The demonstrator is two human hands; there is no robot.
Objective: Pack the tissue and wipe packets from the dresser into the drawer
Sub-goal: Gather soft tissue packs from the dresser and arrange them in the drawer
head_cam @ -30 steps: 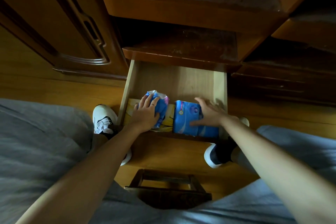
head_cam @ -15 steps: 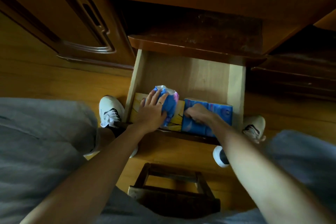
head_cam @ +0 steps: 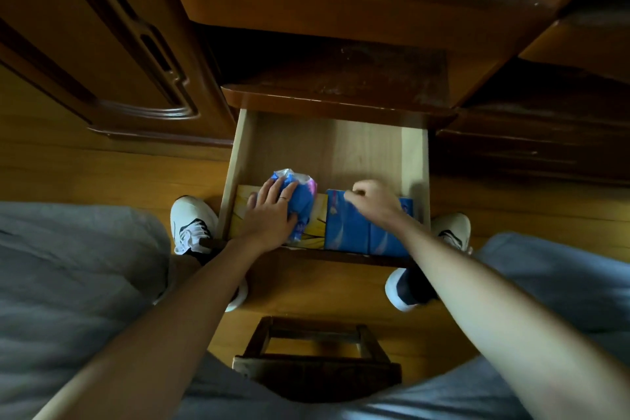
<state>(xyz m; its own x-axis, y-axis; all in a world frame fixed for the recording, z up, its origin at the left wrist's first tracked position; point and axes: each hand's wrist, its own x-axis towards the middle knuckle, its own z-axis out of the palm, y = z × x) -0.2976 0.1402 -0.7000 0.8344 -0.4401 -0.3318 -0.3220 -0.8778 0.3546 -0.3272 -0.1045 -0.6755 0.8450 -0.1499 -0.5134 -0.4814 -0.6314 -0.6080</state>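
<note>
1. The drawer (head_cam: 414, 160) stands pulled out from the dark wooden dresser (head_cam: 341, 68), its pale wood floor bare toward the back
2. The left hand (head_cam: 272, 215) lies over a crumpled blue and white packet (head_cam: 301, 194) at the front left of the drawer; the fingers are spread and only lightly bent across it, with a ring on one finger, and the thumb lies along its near side
3. That crumpled packet sits on top of a flat yellow packet (head_cam: 315, 227), which lies against the drawer's left wall and front edge
4. The right hand (head_cam: 375, 201) is over the flat blue packet (head_cam: 361, 232) at the front right of the drawer, its fingers curled down onto the packet's far edge; whether they pinch the wrapper or merely press on it cannot be told
5. The blue packet lies just beside the yellow one, reaching close to the right wall of the drawer
6. Both forearms reach down from the lower corners of the view, bare
7. Two white shoes (head_cam: 192, 225) stand on the wooden floor (head_cam: 85, 174), one on each side of the drawer front
8. A small dark wooden stool (head_cam: 317, 361) sits below the drawer, between grey-clad knees (head_cam: 68, 283)
</note>
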